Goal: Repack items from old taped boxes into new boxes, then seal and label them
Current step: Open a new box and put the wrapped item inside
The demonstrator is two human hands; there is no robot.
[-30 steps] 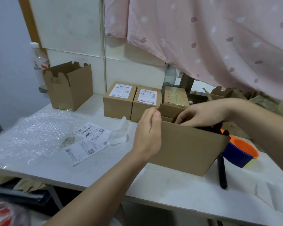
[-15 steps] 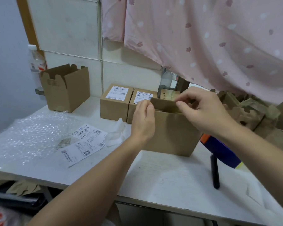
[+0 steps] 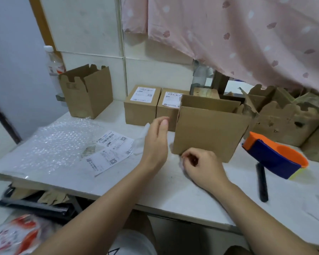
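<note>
Hovering left of open cardboard box (image 3: 210, 133), left hand (image 3: 156, 144) had fingers (image 3: 162, 129) straight, holding nothing | right hand (image 3: 203, 168) lay at box's base on desk (image 3: 173, 190), fingers curled; grip unclear.

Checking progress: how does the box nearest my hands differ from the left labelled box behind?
The near box is open-topped and shows no label; the left labelled box is closed, with a white label on top. The near box stands closer to you than the labelled box. Both are brown cardboard.
</note>
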